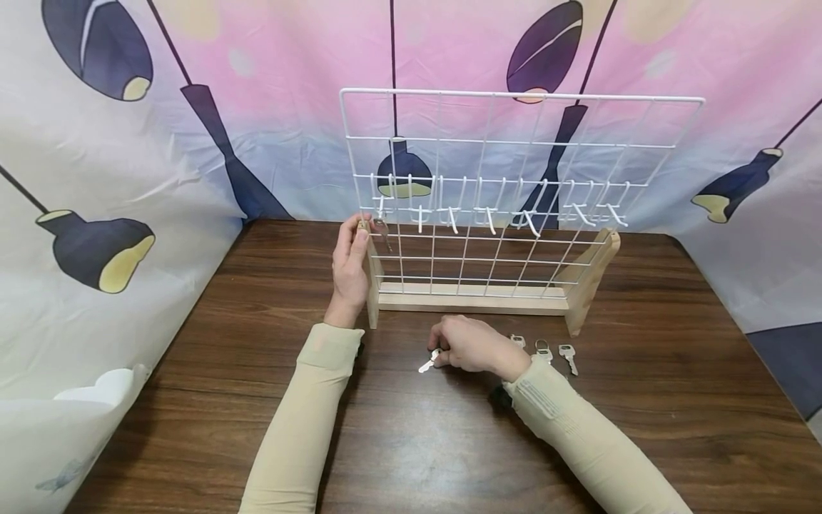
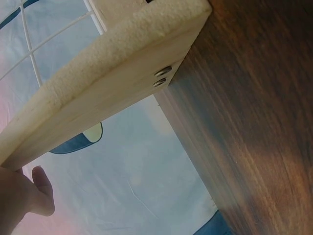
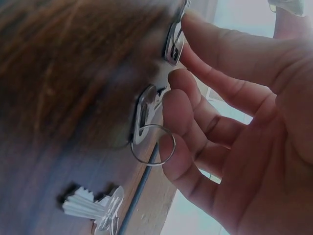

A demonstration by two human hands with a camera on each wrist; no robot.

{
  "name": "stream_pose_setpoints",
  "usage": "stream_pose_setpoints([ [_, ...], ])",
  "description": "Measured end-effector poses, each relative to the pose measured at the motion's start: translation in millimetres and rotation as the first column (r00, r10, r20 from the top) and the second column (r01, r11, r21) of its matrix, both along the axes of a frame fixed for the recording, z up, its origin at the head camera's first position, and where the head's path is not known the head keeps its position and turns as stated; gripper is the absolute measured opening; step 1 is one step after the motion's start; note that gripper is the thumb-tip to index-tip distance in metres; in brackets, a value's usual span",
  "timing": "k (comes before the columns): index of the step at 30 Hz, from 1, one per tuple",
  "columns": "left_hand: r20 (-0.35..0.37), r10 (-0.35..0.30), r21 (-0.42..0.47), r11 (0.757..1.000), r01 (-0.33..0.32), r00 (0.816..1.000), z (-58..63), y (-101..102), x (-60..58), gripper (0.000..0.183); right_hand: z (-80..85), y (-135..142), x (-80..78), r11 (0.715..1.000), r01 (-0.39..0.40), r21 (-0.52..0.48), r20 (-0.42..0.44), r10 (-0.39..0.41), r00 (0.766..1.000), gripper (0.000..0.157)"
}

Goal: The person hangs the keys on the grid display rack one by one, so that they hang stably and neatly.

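A white wire grid rack (image 1: 488, 235) with wooden side posts stands on the table. My left hand (image 1: 349, 268) grips the top of its left wooden post (image 1: 373, 285); the left wrist view shows the post's outer face with two screws. A key (image 1: 387, 235) hangs from the leftmost hook, right by that hand. In front of the rack, my right hand (image 1: 469, 344) pinches a silver key (image 1: 427, 363) between thumb and fingertips, low over the table. Past its curled lower fingers, the right wrist view has a key with a ring (image 3: 144, 117) and another key (image 3: 95, 208).
Several white hooks (image 1: 488, 220) line the grid's middle. To the right of my right hand lie more keys, among them one at the far right (image 1: 568, 358) and one partly behind the sleeve (image 1: 543, 353). A patterned cloth (image 1: 289, 86) hangs behind the brown table (image 1: 661, 400).
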State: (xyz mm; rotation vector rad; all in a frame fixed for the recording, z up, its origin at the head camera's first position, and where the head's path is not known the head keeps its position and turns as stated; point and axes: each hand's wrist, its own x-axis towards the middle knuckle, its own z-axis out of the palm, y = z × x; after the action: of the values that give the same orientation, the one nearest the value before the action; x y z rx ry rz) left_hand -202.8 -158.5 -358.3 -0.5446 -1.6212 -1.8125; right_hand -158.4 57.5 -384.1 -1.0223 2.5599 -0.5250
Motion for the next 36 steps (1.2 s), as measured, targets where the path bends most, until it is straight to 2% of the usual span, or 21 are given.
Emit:
stream_pose_setpoints([
  [10,0.013,0.019,-0.026,0.999,-0.018,1.0,0.9,-1.0,1.3,0.034,-0.7,-0.7,-0.2,1.0,-0.012,-0.004,0.0,0.012,1.0,0.013],
  [22,0.005,-0.008,0.007,1.0,0.008,1.0,0.7,1.4,0.9,0.033,-1.7,-4.0,-1.8,0.999,-0.046,-0.002,-0.027,0.046,0.999,0.014],
  [36,0.01,0.0,0.01,1.0,0.0,1.0,2.1,1.9,1.9,0.033,0.6,-5.8,-0.6,0.996,-0.072,0.056,-0.039,0.075,0.996,0.015],
])
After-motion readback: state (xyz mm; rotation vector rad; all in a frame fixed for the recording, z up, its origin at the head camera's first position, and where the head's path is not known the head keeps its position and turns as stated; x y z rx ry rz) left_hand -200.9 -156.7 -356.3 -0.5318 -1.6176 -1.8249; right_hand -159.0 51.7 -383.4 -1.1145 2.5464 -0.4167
